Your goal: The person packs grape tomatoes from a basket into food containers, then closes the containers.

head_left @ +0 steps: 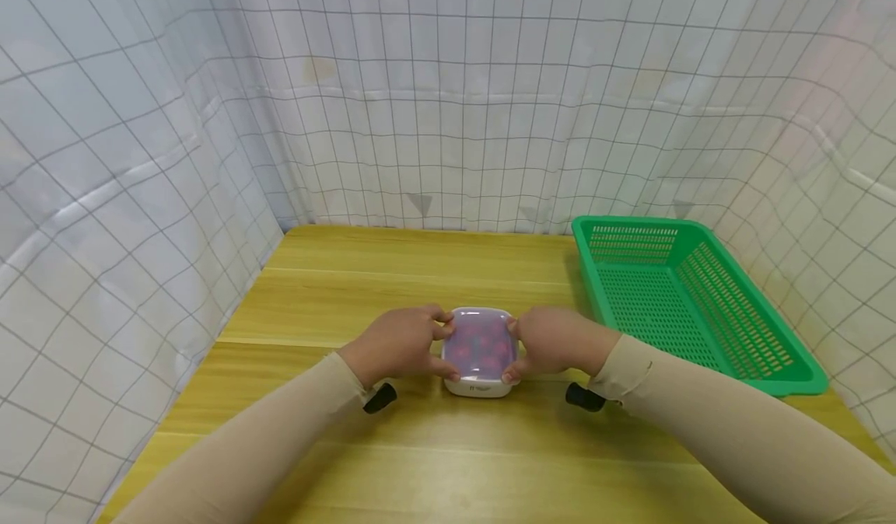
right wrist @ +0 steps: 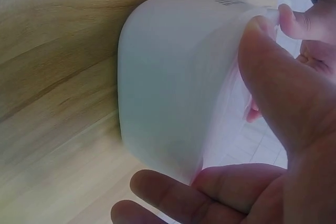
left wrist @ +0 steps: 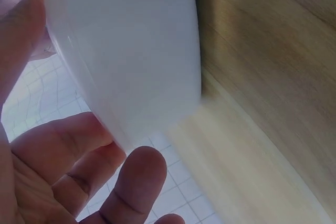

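Observation:
A small white food container (head_left: 478,389) with a see-through lid (head_left: 480,345) stands on the wooden table, pink and red shapes showing through the lid. My left hand (head_left: 402,343) holds the lid's left edge, thumb at the near corner and forefinger at the far one. On the opposite side my right hand (head_left: 553,341) grips the right edge the same way. In the left wrist view, fingers (left wrist: 97,171) curl at the rim beside the white wall (left wrist: 131,51). The right wrist view has the thumb (right wrist: 273,72) pressed on the lid's near corner.
A green plastic basket (head_left: 595,275) with slotted sides stands at the table's right. Wooden tabletop (head_left: 336,275) surrounds the container. White grid-patterned sheeting (head_left: 448,120) hangs behind and along both sides. Black wrist pieces (head_left: 380,398) show below the sleeves.

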A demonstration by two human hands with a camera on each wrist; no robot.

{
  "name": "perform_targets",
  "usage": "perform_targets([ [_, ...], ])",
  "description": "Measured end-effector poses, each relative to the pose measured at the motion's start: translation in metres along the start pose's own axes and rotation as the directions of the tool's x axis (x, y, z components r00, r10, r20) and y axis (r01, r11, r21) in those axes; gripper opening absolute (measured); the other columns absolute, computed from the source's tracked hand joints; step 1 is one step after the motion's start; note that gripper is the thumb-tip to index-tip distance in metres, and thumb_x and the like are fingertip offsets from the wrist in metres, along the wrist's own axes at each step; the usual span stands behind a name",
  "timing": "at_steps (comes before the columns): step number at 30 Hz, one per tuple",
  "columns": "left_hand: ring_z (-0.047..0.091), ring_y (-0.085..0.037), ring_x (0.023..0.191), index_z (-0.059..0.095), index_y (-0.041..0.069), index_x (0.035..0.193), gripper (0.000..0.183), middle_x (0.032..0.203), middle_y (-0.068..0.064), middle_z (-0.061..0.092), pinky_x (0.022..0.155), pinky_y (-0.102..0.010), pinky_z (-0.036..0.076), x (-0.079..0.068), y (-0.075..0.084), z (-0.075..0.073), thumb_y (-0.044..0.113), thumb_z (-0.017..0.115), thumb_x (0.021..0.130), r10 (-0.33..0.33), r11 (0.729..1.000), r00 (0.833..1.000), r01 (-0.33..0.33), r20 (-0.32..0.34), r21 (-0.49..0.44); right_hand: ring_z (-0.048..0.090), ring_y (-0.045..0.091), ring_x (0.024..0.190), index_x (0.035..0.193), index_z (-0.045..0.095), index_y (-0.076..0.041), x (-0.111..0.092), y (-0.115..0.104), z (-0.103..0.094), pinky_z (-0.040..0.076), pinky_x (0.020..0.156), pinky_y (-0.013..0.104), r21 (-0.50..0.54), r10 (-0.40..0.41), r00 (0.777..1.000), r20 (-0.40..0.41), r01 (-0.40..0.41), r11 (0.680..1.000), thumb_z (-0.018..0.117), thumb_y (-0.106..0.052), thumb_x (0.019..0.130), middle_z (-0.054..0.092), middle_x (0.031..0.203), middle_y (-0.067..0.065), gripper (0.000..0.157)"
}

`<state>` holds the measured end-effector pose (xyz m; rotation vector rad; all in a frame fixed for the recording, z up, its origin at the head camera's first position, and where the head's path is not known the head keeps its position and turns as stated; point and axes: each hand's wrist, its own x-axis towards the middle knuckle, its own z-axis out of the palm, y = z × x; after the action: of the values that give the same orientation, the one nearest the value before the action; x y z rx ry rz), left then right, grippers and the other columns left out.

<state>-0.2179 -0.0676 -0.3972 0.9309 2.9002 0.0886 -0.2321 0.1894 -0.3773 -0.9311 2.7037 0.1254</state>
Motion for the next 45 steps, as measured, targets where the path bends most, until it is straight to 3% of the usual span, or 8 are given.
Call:
perform_targets([
  [6,0.066,-0.024,0.13,0.065,0.012,0.145,0.09,0.151,-0.002,0.063,0.104,-0.042,0.058,0.0,0.002,-0.002,0.072,0.079,0.08,-0.008,1.0,1.0,0.008,0.005,0.005,0.073,0.026,0.095,0.147,0.059,0.003,-0.001,-0.004,-0.001,0.063,0.083,0.047,0.004,0.02,1.0,0.0,-0.02,1.0,0.079,-0.065,0.084,0.077,0.11,0.016,0.095],
  [17,0.069,-0.029,0.124,0.063,0.028,0.149,0.081,0.155,-0.004,0.058,0.1,-0.046,0.06,-0.003,0.004,-0.002,0.07,0.079,0.081,-0.024,0.999,1.0,0.024,0.001,-0.041,0.073,0.028,0.103,0.159,0.047,-0.009,0.0,-0.002,-0.001,0.062,0.089,0.048,0.042,0.036,0.999,0.034,-0.038,0.998,0.08,-0.063,0.085,0.076,0.111,0.015,0.097],
  [24,0.071,-0.031,0.119,0.062,0.03,0.149,0.076,0.156,-0.006,0.057,0.098,-0.045,0.06,-0.004,0.005,-0.001,0.07,0.075,0.086,-0.007,1.0,1.0,0.007,0.01,-0.016,0.071,0.025,0.093,0.159,0.048,-0.01,0.001,-0.001,-0.004,0.061,0.086,0.047,0.018,0.018,0.999,0.046,-0.019,1.0,0.08,-0.064,0.085,0.073,0.101,0.011,0.096],
  [27,0.071,-0.029,0.119,0.061,0.03,0.149,0.076,0.156,-0.006,0.057,0.098,-0.044,0.06,-0.003,0.007,-0.003,0.07,0.073,0.087,-0.004,1.0,1.0,0.004,0.029,0.017,0.069,0.026,0.093,0.158,0.05,-0.01,0.0,-0.002,-0.005,0.061,0.087,0.047,0.004,0.009,0.999,0.036,-0.009,1.0,0.079,-0.064,0.085,0.07,0.115,0.013,0.095],
  [30,0.071,-0.028,0.117,0.062,0.029,0.149,0.076,0.154,-0.006,0.058,0.098,-0.043,0.061,-0.002,0.009,-0.004,0.071,0.073,0.087,-0.003,0.999,0.999,0.002,0.037,0.032,0.07,0.035,0.112,0.157,0.05,-0.01,-0.001,-0.003,-0.004,0.06,0.096,0.05,-0.018,-0.003,1.0,0.029,0.004,1.0,0.077,-0.064,0.087,0.06,0.146,0.018,0.093],
  [33,0.072,-0.027,0.116,0.062,0.028,0.148,0.077,0.152,-0.007,0.059,0.098,-0.043,0.06,-0.001,0.01,-0.004,0.071,0.074,0.086,-0.002,0.999,0.999,0.001,0.037,0.038,0.06,0.048,0.133,0.157,0.049,-0.008,-0.001,-0.004,-0.005,0.055,0.107,0.055,-0.035,-0.019,0.999,0.027,0.019,0.999,0.075,-0.064,0.088,0.044,0.165,0.019,0.093],
  [37,0.072,-0.027,0.115,0.063,0.028,0.148,0.077,0.151,-0.007,0.06,0.097,-0.042,0.061,0.0,0.011,-0.002,0.073,0.073,0.085,-0.003,0.999,0.999,0.001,0.037,0.048,0.055,0.053,0.136,0.157,0.05,-0.007,-0.002,-0.006,-0.007,0.052,0.111,0.057,-0.034,-0.022,0.999,0.034,0.024,0.999,0.076,-0.063,0.089,0.042,0.166,0.018,0.092],
  [45,0.071,-0.025,0.115,0.063,0.027,0.147,0.079,0.149,-0.006,0.061,0.098,-0.041,0.061,0.0,0.011,-0.001,0.073,0.075,0.083,-0.007,0.999,1.0,0.007,0.019,0.039,0.057,0.046,0.138,0.157,0.049,-0.006,-0.002,-0.006,-0.008,0.05,0.114,0.055,-0.014,-0.015,0.999,0.042,0.015,1.0,0.076,-0.062,0.089,0.041,0.166,0.018,0.092],
])
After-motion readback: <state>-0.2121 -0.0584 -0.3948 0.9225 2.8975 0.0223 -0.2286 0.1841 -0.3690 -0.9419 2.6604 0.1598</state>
